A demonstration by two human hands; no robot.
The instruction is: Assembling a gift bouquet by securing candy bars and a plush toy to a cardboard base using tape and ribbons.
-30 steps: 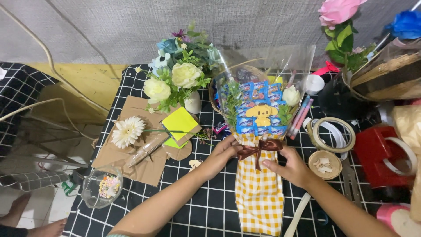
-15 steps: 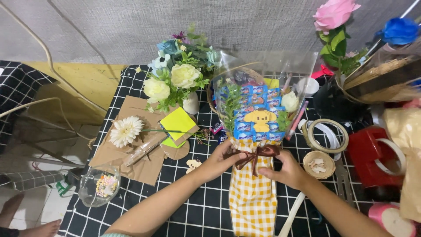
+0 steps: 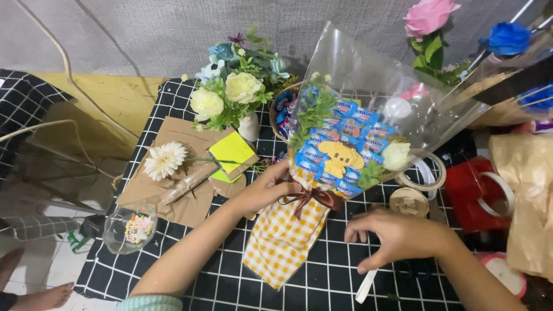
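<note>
Gripping the cellophane-and-gingham candy bouquet (image 3: 322, 173), left hand (image 3: 271, 187) closed; right hand (image 3: 397, 236) flat, empty.

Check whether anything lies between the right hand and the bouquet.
Nothing visible does. The right hand rests on the checked cloth just right of the bouquet, with only bare cloth between. The left hand already holds it at the brown ribbon.

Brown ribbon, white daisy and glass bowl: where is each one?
Brown ribbon (image 3: 314, 198), head view, on the bow's knot.
White daisy (image 3: 165, 160), head view, on the middle of the bloom.
Glass bowl (image 3: 115, 245), head view, on its near rim.
</note>
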